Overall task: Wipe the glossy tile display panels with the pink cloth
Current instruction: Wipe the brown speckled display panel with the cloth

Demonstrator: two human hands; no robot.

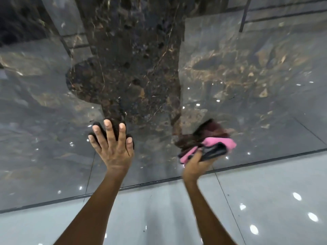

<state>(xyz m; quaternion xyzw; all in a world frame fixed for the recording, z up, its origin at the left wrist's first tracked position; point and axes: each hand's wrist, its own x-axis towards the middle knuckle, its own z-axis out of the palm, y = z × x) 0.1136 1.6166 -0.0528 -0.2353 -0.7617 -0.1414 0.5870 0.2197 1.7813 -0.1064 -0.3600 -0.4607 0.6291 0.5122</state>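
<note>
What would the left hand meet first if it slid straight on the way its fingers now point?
The left hand lies flat on the glossy tile panel, fingers pointing up it. Only more dark marbled panel shows ahead; its top edge is out of view.

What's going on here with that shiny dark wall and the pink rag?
A person is cleaning a glossy, dark marble-look tile panel. The left hand lies flat against the panel with its fingers spread, as if bracing. The right hand grips a bunched pink cloth, together with something dark that cannot be made out, and holds it at the panel low down, near where it meets the pale floor tiles. The cloth looks blurred, which suggests a wiping stroke.
</note>
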